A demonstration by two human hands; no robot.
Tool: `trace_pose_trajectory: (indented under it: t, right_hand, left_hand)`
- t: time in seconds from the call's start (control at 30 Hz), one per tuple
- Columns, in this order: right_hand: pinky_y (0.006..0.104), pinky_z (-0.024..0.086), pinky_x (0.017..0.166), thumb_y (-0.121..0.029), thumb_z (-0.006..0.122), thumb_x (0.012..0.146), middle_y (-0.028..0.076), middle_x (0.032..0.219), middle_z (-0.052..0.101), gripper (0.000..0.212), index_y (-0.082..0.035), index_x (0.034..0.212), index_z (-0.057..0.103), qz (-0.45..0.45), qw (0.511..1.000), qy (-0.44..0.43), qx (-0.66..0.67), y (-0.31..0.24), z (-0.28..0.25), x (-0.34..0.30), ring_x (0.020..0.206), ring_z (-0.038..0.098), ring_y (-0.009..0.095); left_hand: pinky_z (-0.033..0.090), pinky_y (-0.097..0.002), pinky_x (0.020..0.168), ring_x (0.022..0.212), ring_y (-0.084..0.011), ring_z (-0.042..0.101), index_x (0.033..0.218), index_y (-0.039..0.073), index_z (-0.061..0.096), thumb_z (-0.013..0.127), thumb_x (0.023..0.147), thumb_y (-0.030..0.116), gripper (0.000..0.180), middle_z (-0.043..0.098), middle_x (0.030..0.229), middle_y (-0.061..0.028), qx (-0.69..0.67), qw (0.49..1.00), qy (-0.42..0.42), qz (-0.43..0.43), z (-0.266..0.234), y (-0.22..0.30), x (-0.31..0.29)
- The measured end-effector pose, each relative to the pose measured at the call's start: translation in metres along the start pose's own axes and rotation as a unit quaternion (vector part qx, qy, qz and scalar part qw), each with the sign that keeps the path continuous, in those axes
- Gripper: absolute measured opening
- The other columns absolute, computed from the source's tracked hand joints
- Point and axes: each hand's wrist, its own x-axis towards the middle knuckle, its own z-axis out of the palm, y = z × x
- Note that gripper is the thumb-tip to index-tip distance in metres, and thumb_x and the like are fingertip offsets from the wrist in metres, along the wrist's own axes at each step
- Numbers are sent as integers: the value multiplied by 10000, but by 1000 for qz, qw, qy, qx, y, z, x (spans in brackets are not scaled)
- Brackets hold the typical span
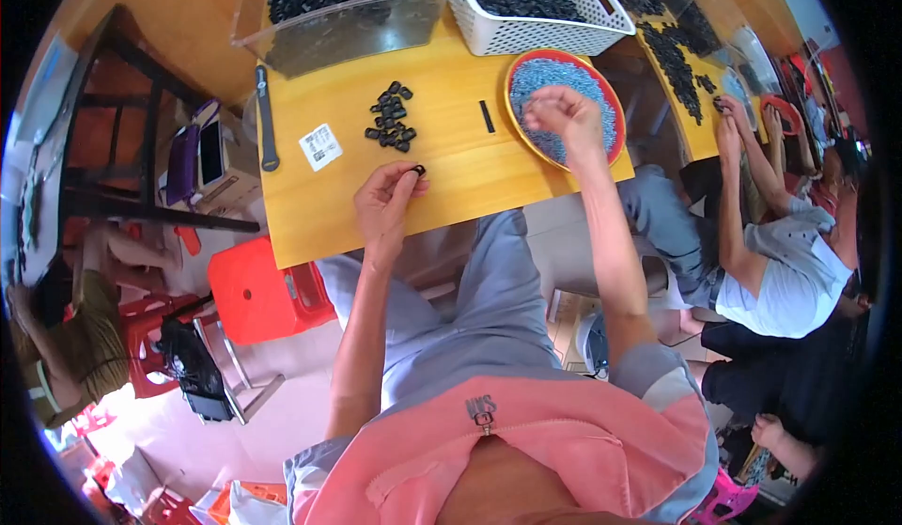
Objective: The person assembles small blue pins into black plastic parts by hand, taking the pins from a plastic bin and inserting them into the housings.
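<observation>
My left hand (383, 201) pinches a small black plastic part (419, 171) between thumb and fingertips, just above the table's near side. Over a round red dish with a yellow rim (617, 116) hovers my right hand (570, 119), its fingers drawn together; anything between them is too small to make out. Many tiny bluish-grey pieces (573, 72), perhaps screws, fill the dish. A loose pile of similar black parts (390, 116) lies beyond my left hand. Left of the dish rests a short black strip (486, 116).
Along the far edge of the yellow table (319, 210) stand a clear bin (357, 41) and a white basket (554, 36), both holding black parts. A grey strap-like tool (267, 121) and a white label (320, 147) lie left. A red stool (254, 290) stands nearby; co-workers sit both sides.
</observation>
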Motion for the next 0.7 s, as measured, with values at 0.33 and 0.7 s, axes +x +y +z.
trace_pose_trajectory:
  t: [0.33,0.7]
  right_hand:
    - [196,464,570,15,650,732,28,725,625,110,3,838,622,-4,987,-132,88,17,111,-50,642,570,59]
    - [237,474,559,47,619,738,77,752,604,93,29,829,618,-159,983,-58,-70,17,124,-73,626,590,124]
  left_hand:
    - [498,-218,663,736,-132,614,978,-23,568,531,866,56,142,626,843,-81,-19,1000,-23,1,-7,4,1]
    - [509,-228,691,746,-129,609,983,-39,569,566,828,-4,160,615,854,-73,-57,998,-32,-8,-9,2,-3]
